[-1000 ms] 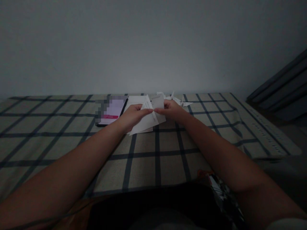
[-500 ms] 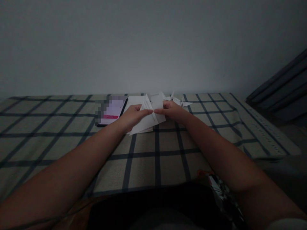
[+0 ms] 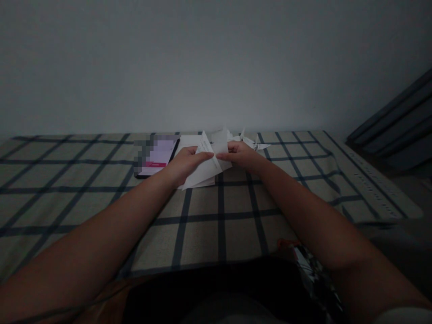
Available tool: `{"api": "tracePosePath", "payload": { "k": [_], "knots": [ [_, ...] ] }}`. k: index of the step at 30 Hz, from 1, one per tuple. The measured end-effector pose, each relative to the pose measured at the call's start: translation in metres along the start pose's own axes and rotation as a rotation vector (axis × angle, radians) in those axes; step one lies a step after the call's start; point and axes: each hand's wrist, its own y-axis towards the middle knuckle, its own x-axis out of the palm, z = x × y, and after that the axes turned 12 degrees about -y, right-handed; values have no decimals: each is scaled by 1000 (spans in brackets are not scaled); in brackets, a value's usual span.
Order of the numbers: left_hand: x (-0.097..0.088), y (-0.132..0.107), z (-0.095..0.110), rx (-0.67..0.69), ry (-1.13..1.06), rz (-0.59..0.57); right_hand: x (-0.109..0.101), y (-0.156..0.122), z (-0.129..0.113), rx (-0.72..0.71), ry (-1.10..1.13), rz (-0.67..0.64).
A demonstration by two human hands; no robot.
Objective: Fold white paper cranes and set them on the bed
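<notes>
Between my two hands is a folded sheet of white paper (image 3: 205,172), partly raised, with printed lines along one fold. My left hand (image 3: 187,164) grips its left side, thumb pressed on top near the middle crease. My right hand (image 3: 243,156) pinches the right side, its thumb tip almost meeting the left thumb. A flap of the paper stands up between the hands. Beneath lies a stack of white paper (image 3: 191,141), largely covered by the left hand and the folded sheet. The fingers under the paper are partly hidden.
Left of the paper lies a tablet or large phone (image 3: 158,155) with a lit screen, partly blurred out. Folded paper pieces with pointed tips (image 3: 251,141) sit behind my right hand. A checked cloth (image 3: 202,234) covers the table, which meets a plain wall (image 3: 216,67).
The raised flap and upper edge of the folded paper have tilted slightly up and left. Both hands have shifted very little and keep their grip.
</notes>
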Motion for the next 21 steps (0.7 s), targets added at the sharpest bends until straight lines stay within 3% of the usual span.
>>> {"api": "tracePosePath", "payload": {
  "k": [11,21],
  "knots": [
    [0,-1,1,44,101,-5,-1,1,0,1,42,-45],
    [3,-3,4,-25,13,23,4,1,-4,-29,28,54]
  ]
}}
